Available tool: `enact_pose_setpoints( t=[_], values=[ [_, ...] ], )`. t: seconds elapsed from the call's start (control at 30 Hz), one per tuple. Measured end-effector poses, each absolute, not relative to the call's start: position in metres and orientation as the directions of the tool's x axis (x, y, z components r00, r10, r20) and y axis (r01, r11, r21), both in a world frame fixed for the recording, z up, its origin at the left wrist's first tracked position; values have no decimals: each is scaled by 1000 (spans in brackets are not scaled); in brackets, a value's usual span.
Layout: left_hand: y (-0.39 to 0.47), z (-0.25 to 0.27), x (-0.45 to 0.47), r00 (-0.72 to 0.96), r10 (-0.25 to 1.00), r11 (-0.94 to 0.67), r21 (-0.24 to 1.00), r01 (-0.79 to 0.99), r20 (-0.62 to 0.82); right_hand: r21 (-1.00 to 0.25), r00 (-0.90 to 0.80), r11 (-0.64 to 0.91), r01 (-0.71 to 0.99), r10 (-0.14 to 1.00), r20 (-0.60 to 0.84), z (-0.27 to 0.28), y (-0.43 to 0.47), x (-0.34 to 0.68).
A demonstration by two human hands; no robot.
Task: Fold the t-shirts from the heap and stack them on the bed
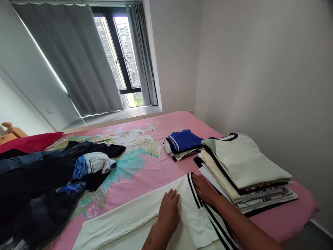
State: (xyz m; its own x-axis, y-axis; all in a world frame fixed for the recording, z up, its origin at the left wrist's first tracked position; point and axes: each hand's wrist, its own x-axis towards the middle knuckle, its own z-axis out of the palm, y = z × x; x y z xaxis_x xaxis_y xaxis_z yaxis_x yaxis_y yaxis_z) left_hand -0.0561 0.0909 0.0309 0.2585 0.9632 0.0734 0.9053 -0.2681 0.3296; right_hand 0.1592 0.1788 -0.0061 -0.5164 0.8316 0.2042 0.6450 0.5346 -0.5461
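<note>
Cream-white fabric garment (191, 218) with black-striped trim (194, 193), lower centre: left hand (169, 209) lies flat; right hand (204, 188), grip unclear. Forearm (241, 218) bump could topple cream-topped folded-clothes stack (247, 163), right.

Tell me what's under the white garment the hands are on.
Pink bedding shows along the far edge of the white garment, which lies on it; whatever else might be beneath is covered and cannot be seen.
</note>
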Motion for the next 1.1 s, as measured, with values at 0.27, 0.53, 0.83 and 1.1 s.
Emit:
enact_pose_setpoints(
  t=[0.27, 0.53, 0.83, 1.1],
  values=[
    [150, -14, -12, 175, 938, -299, 448, 843, 298, -549, -480, 533, 644, 840, 253, -15, 183, 158],
    [149, -45, -17, 153, 908, -348, 501, 792, 389, -699, -216, 303, 648, 953, 212, -7, 191, 154],
    [147, -40, -16, 168, 911, -343, 468, 815, 377, -716, 7, -64, 695, 997, -82, -11, 229, 129],
    [141, -29, -8, 183, 920, -315, 378, 871, 345, -691, 56, 4, 723, 996, 64, -18, 227, 133]
  ],
)
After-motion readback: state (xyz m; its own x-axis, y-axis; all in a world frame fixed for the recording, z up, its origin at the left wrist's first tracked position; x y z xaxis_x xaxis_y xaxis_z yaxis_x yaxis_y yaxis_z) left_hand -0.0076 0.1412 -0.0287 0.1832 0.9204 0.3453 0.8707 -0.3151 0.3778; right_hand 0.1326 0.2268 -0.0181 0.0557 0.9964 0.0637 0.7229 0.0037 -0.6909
